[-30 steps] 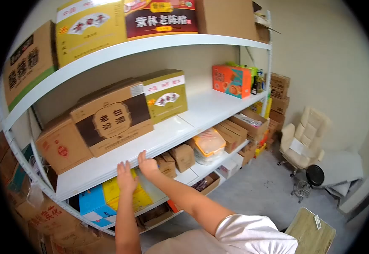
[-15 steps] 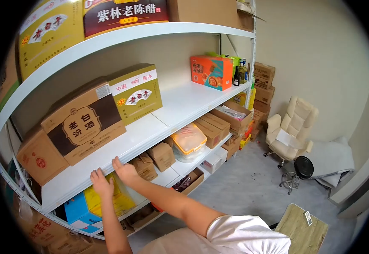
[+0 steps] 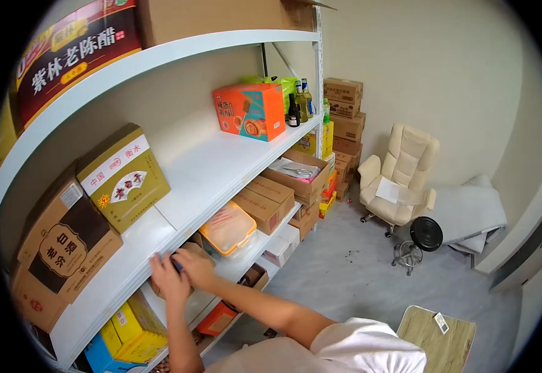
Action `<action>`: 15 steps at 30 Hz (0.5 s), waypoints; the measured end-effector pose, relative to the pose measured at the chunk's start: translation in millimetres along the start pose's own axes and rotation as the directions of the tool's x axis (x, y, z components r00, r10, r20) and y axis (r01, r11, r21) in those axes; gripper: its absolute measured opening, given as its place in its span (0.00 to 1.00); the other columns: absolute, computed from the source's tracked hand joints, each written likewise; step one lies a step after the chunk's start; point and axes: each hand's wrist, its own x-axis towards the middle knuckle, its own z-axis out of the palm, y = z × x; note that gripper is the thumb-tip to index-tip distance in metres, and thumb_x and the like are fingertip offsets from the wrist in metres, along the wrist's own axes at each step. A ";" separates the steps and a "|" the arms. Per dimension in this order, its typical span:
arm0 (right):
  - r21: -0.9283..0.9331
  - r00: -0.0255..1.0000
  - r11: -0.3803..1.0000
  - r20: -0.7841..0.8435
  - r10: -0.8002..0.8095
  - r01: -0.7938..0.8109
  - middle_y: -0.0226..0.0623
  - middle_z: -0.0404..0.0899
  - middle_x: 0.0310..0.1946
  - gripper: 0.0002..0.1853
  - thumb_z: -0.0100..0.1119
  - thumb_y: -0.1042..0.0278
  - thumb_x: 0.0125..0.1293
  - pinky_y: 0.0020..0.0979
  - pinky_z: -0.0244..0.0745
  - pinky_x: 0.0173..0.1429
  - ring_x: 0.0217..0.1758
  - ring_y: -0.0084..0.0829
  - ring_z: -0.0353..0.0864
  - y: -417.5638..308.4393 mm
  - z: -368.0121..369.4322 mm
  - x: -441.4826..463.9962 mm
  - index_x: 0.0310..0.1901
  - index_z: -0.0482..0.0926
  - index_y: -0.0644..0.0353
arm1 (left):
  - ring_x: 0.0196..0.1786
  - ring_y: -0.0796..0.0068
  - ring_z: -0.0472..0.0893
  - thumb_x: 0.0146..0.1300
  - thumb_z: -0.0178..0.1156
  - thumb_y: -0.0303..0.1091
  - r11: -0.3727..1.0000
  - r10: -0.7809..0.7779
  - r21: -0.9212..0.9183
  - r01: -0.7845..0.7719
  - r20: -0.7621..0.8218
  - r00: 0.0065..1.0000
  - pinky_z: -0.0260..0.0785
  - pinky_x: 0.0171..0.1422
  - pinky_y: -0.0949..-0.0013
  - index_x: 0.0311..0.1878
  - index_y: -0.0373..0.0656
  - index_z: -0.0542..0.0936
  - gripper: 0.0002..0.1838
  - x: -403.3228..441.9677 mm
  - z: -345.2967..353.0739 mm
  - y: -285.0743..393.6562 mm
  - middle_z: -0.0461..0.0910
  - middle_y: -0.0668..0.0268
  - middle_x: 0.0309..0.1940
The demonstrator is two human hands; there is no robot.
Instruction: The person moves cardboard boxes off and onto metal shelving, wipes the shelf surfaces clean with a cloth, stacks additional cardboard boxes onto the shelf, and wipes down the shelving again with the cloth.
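Observation:
My left hand (image 3: 171,281) is at the front edge of the white middle shelf (image 3: 187,152), its fingers stretched up against the edge. Close beside it, my right hand (image 3: 197,268) is curled, with a small dark blue object (image 3: 176,264) at its fingers, between the two hands. What that object is I cannot make out. Just below and behind the hands, brown paper-wrapped packages on the lower shelf are partly hidden. Left of the hands, the olive and white box (image 3: 125,177) and a brown carton with a dark label (image 3: 66,248) stand on the middle shelf.
An orange box (image 3: 249,112) and several bottles (image 3: 302,102) stand at the shelf's far end. Below are an orange-lidded container (image 3: 227,227), cartons (image 3: 265,202) and yellow boxes (image 3: 135,329). A cream office chair (image 3: 401,174), a black stool (image 3: 426,234) and a wood-topped table (image 3: 436,336) stand right.
My view has shifted right along the shelf. Both hands have moved along the shelf edge and drawn closer together. The dark blue object now shows between them.

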 end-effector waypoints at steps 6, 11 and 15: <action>-0.111 0.968 0.962 -0.003 0.250 -0.248 0.44 0.79 0.39 0.17 0.61 0.76 0.47 0.39 0.73 0.48 0.44 0.46 0.77 127.1 -131.3 -50.1 0.43 0.79 0.60 | 0.67 0.38 0.57 0.45 0.67 0.32 0.919 0.312 -0.277 -0.279 0.080 0.947 0.51 0.66 0.41 0.63 0.41 0.65 0.39 19.5 104.5 138.5 0.58 0.42 0.65; -0.145 0.805 0.793 -0.055 0.591 -0.592 0.43 0.80 0.37 0.09 0.67 0.69 0.51 0.40 0.74 0.44 0.42 0.46 0.79 198.7 -208.0 -108.3 0.36 0.81 0.55 | 0.71 0.42 0.53 0.49 0.67 0.41 0.899 0.380 -0.361 -0.249 0.360 0.852 0.48 0.71 0.45 0.65 0.44 0.65 0.38 3.4 131.2 210.4 0.56 0.45 0.67; -0.034 0.765 0.765 -0.084 0.639 -0.643 0.44 0.80 0.33 0.08 0.68 0.68 0.52 0.40 0.73 0.41 0.37 0.46 0.80 229.0 -232.4 -125.0 0.32 0.80 0.58 | 0.72 0.43 0.52 0.53 0.65 0.45 0.861 0.488 -0.442 -0.251 0.580 0.653 0.50 0.69 0.39 0.65 0.45 0.64 0.37 11.4 160.0 207.6 0.56 0.47 0.68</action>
